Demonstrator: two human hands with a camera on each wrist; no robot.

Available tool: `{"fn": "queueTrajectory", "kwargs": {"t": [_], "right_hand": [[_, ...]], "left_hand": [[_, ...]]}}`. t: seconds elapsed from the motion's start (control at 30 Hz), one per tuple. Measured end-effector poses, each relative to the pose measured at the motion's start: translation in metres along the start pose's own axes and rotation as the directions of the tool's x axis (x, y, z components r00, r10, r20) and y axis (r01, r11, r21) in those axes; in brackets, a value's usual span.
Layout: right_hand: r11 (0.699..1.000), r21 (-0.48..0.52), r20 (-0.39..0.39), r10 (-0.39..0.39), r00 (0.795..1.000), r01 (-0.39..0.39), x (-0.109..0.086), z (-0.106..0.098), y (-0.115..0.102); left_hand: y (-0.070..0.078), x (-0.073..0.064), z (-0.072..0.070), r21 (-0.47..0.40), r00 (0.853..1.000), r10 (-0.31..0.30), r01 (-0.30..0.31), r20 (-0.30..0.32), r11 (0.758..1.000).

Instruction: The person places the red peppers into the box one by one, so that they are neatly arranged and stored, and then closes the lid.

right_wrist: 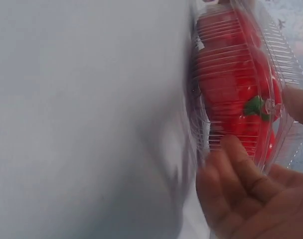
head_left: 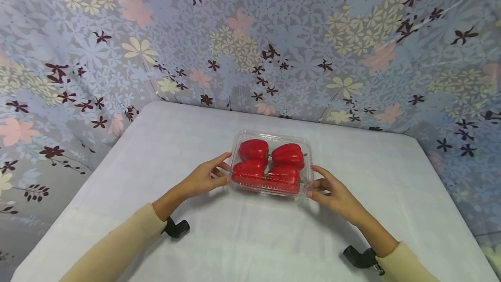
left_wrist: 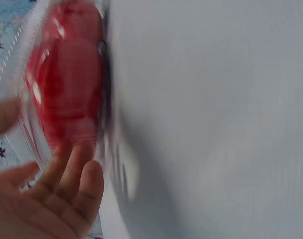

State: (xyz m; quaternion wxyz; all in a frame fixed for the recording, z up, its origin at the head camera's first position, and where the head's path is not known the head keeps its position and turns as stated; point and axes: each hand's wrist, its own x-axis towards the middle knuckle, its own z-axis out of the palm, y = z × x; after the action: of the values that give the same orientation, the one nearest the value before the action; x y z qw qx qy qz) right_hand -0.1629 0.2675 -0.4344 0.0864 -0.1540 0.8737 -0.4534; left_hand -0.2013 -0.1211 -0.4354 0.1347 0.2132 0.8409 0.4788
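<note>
A clear plastic clamshell box [head_left: 271,137] lies in the middle of the white table, with several red bell peppers [head_left: 288,156] inside. Green stems show on some peppers; one stem [right_wrist: 256,106] is seen close up through the ribbed wall. My left hand [head_left: 203,179] holds the box's left end, its fingertips [left_wrist: 81,149] against the wall. At the opposite end my right hand [head_left: 338,193] grips the box, thumb and fingers apart along the side. The left wrist view is blurred, and whether the underside touches the table cannot be told.
The white-covered table [head_left: 250,238] reaches a floral cloth [head_left: 274,47] hanging behind it and at both sides. Black wrist-worn devices [head_left: 177,228] sit below both forearms. Shadows of the hands fall on the table.
</note>
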Motion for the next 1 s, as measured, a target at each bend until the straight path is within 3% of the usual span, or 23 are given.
{"fn": "queueTrajectory", "kwargs": {"t": [0.13, 0.23, 0.37, 0.47, 0.6, 1.0], "right_hand": [[0.984, 0.177, 0.072, 0.015, 0.997, -0.027, 0.001, 0.002, 0.002], [0.967, 0.249, 0.098, 0.026, 0.995, -0.050, 0.001, 0.004, 0.004], [0.951, 0.298, 0.117, 0.045, 0.992, -0.078, 0.001, 0.003, 0.006], [0.939, 0.331, 0.127, 0.050, 0.991, -0.090, 0.001, 0.003, 0.006], [0.926, 0.368, 0.143, 0.040, 0.989, -0.090, 0.001, 0.006, 0.006], [0.883, 0.456, 0.159, 0.039, 0.987, -0.108, 0.001, 0.011, 0.006]], "left_hand": [[0.002, 0.000, 0.008, -0.030, 0.999, -0.020, 0.019, -0.041, 0.999], [0.004, 0.000, 0.013, -0.101, 0.998, -0.064, 0.062, -0.019, 0.993], [0.005, -0.001, 0.015, -0.276, 0.990, -0.132, 0.143, 0.059, 0.951], [0.004, -0.002, 0.014, -0.342, 0.989, -0.127, 0.147, 0.082, 0.928], [0.003, -0.003, 0.012, -0.365, 0.992, -0.100, 0.120, 0.073, 0.923], [0.002, -0.007, 0.011, -0.398, 0.993, -0.091, 0.113, 0.075, 0.911]]}}
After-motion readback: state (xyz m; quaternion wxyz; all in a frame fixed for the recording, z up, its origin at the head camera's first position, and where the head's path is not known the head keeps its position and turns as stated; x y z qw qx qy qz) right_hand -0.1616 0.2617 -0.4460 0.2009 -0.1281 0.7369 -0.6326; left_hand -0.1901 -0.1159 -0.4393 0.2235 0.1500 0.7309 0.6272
